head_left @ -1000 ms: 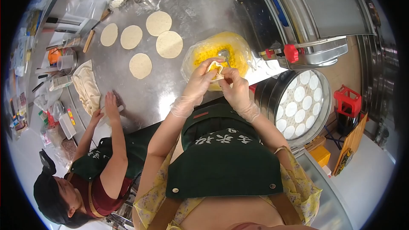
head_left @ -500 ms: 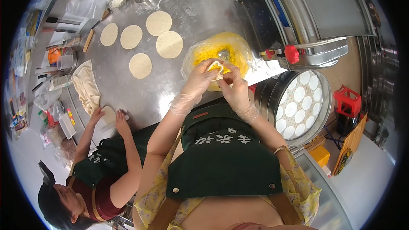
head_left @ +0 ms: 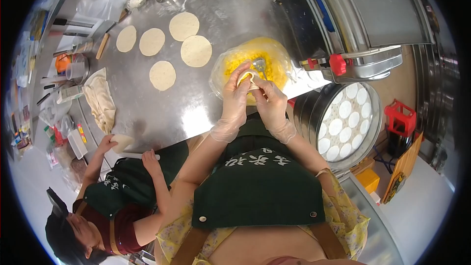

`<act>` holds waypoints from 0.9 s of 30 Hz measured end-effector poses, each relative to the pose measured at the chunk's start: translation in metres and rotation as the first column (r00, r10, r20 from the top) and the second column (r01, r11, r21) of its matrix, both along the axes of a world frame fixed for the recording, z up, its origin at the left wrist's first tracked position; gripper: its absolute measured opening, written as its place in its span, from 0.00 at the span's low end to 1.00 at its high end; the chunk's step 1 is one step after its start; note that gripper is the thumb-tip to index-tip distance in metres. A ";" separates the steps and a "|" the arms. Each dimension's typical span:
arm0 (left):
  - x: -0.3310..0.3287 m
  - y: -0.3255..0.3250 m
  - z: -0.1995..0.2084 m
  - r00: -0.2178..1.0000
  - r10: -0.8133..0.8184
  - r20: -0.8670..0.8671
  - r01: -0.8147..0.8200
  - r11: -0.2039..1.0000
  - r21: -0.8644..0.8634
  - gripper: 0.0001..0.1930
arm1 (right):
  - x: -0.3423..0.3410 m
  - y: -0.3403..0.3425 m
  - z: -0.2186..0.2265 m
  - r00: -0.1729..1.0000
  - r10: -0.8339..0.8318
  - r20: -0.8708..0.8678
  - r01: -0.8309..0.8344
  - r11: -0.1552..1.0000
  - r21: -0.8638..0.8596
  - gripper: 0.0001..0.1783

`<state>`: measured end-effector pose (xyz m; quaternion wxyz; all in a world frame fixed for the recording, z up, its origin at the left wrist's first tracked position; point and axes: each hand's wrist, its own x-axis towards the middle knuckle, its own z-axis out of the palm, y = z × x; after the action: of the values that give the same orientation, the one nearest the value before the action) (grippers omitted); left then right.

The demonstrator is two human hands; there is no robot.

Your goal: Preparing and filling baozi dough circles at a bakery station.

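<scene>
In front of my apron, both hands in clear plastic gloves hold a filled dough bun (head_left: 251,79), its pleated mouth partly open. My left hand (head_left: 235,98) cups its left side, with the thumb near the opening. My right hand (head_left: 273,102) pinches the rim from the right. Just beyond them lies a bowl of yellow filling (head_left: 228,62), lined with clear plastic, and a metal spoon (head_left: 259,63) rests in it. Flat dough rounds (head_left: 196,51) lie on the metal table to the left; there are several.
At the right stands a round steamer (head_left: 299,113) lined with several white paper discs (head_left: 345,107). A co-worker at the lower left holds a dough round (head_left: 122,143) and a rolling pin (head_left: 133,155). A cloth (head_left: 99,99) lies near them. Machinery (head_left: 363,64) fills the far right.
My left hand and forearm have swung to the right, and the fingers now point more upward around the bun. The co-worker has lifted the dough round; their right hand moved back toward their body.
</scene>
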<state>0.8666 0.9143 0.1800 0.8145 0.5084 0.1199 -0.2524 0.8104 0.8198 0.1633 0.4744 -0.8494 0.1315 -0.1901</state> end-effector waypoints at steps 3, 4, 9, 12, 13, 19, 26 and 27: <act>-0.002 0.000 -0.006 0.995 -0.016 0.101 0.007 0.996 0.089 0.20 | -0.002 -0.002 -0.009 0.998 0.034 0.061 -0.029 0.997 -0.074 0.14; -0.001 0.000 -0.004 0.998 -0.002 0.070 -0.003 0.997 0.075 0.20 | -0.001 -0.002 -0.010 0.994 0.056 0.090 -0.050 0.997 -0.065 0.15; 0.006 0.007 0.003 1.000 -0.007 -0.025 0.006 0.999 -0.037 0.20 | -0.001 -0.001 -0.005 1.000 0.007 0.009 -0.008 0.995 0.100 0.15; 0.006 0.008 -0.003 0.999 -0.042 0.023 0.041 0.999 0.035 0.19 | -0.001 -0.001 0.001 0.994 0.015 -0.109 0.003 0.988 0.156 0.16; 0.007 0.009 -0.005 0.996 -0.074 0.053 0.070 0.994 0.079 0.18 | 0.000 -0.001 0.005 0.983 0.006 -0.182 0.026 0.985 0.171 0.17; 0.009 0.016 -0.011 0.975 -0.187 0.119 0.166 0.971 0.171 0.17 | 0.003 -0.005 0.006 0.996 0.086 -0.012 -0.086 0.995 -0.045 0.19; 0.017 0.023 -0.002 0.841 -0.405 0.358 0.268 0.887 0.375 0.22 | 0.004 -0.009 0.005 0.981 0.171 0.088 -0.142 0.953 -0.267 0.19; 0.019 0.023 -0.004 0.841 -0.405 0.359 0.267 0.888 0.375 0.22 | 0.003 -0.008 0.003 0.990 0.136 0.042 -0.127 0.977 -0.170 0.20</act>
<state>0.8852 0.9373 0.1762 0.6727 0.6856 -0.1156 -0.2533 0.8135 0.8120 0.1662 0.4164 -0.8876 0.0460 -0.1913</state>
